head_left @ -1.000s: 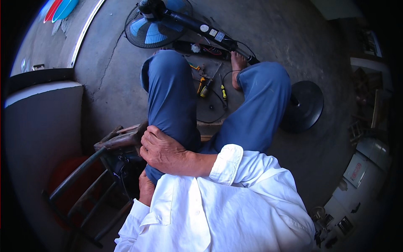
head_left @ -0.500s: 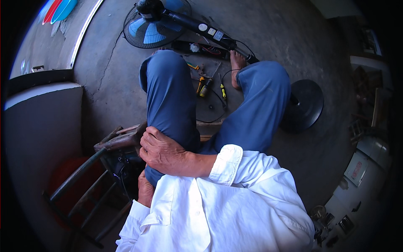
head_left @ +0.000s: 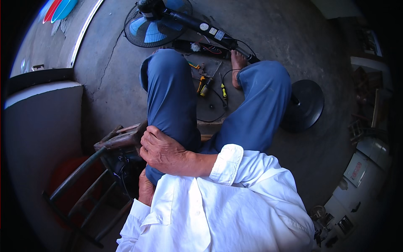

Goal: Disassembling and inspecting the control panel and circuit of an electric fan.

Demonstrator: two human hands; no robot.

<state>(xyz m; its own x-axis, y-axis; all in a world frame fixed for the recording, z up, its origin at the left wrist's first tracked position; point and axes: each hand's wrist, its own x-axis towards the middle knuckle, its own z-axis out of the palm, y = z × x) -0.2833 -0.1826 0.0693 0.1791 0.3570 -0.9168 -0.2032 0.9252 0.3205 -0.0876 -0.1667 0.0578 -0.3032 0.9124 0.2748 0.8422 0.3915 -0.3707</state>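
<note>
My right hand (head_left: 164, 152) reaches across my lap and lies on the blue left trouser leg (head_left: 170, 101). Its fingers are curled round the outer side of the thigh, gripping the cloth. Just below it, my left hand (head_left: 145, 190) is tucked against the hip; its fingertips are hidden by the trousers and the other hand. On the floor between my feet lie a yellow-handled screwdriver (head_left: 223, 90), a second screwdriver (head_left: 204, 90) and an orange-handled tool (head_left: 200, 84). Beyond them is a long black housing (head_left: 201, 48) with wires showing.
A standing fan (head_left: 153, 33) with blue blades lies at the far side, its black pole (head_left: 197, 23) slanting rightward. Its round black base (head_left: 308, 105) is by my right knee. A wooden chair (head_left: 121, 140) and a railed frame (head_left: 79, 174) stand close on the left, beside a low wall (head_left: 46, 122).
</note>
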